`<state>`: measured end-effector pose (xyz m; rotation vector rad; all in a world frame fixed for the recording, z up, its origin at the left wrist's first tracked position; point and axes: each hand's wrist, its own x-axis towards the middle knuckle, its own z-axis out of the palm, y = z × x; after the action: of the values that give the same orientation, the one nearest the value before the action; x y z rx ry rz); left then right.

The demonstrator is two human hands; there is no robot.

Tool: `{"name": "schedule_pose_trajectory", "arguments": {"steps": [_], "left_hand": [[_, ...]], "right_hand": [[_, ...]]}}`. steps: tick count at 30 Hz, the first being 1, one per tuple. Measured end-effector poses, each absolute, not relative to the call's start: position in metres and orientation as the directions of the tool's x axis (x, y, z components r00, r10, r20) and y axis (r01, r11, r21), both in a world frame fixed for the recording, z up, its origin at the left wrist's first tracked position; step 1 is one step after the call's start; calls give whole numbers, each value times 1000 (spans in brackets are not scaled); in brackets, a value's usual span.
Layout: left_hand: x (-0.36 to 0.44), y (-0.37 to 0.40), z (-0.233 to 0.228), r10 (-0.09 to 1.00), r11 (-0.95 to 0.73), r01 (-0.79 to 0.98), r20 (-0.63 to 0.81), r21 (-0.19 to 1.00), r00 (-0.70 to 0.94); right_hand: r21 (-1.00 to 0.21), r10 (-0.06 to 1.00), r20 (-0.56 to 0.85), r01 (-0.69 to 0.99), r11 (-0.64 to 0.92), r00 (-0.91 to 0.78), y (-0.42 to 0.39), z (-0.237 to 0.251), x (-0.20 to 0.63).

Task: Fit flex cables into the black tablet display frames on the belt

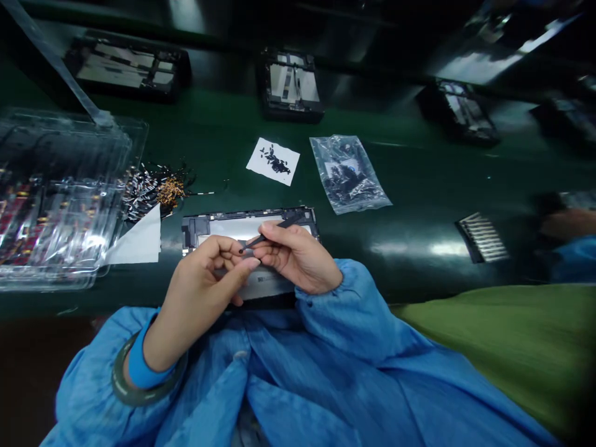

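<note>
While pinching tweezers (272,231) in right hand (298,257), tips aimed down-left toward left fingertips (249,264); grip clenched pen-style, thumb + index round the shaft. Left hand (205,292) curled, thumb and index pressed together right at tweezer tips, prob. nipping a tiny part, too small to tell what. Both hands over near half of open tablet frame (246,226), lying flat on green belt (419,186), close to the body, blue sleeves (363,298) just below it.

For doing this well, judging from the frame alone:
- Keep right wrist resting on frame edge or sleeve for a steady tip; no free-air work.
- Hold tweezers low on shaft, light squeeze; too hard = part flips away.
- Bring left fingertips to the tips, not the other way round, w/ frame held still under heel of left hand.
- Keep work over the frame, so a dropped bit lands on the light plate, not the dark belt.
- Avoid scraping tips across the board.

Spares nearby: paper slip w/ small black bits (273,161) beyond frame, clear bag (349,174) to its right, flex-cable heap (156,189) and blister trays (60,198) on the left. Comb-like strip (482,237) well apart on the right. More frames (291,84) further up the belt. Another person's hand (568,223) at far right edge, blurred.
</note>
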<state>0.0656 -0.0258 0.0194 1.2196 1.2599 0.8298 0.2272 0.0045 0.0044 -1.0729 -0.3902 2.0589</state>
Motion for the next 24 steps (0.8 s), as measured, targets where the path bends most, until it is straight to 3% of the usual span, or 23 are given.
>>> {"name": "schedule_pose_trajectory", "arguments": {"steps": [5,8,11,20,24], "left_hand": [[59,-24,12,964,180,238,-220,954,151],[44,-19,8,995,98,420,-98,902,-21],[25,-13,6,983,110,561,-7,821,-183],[-7,-15,0,921,321,567,-112,759,-372],[-9,-14,6,893,357,575,-87,736,-442]], "right_hand": [[-704,823,-498,-427,-568,-272,8,4,231],[-869,937,-347,-362,-338,-44,20,0,235],[-952,967,-230,-230,-200,108,36,-9,235],[-990,978,-135,13,-139,160,43,-29,232],[-984,985,-67,154,-91,157,40,-35,235]]}}
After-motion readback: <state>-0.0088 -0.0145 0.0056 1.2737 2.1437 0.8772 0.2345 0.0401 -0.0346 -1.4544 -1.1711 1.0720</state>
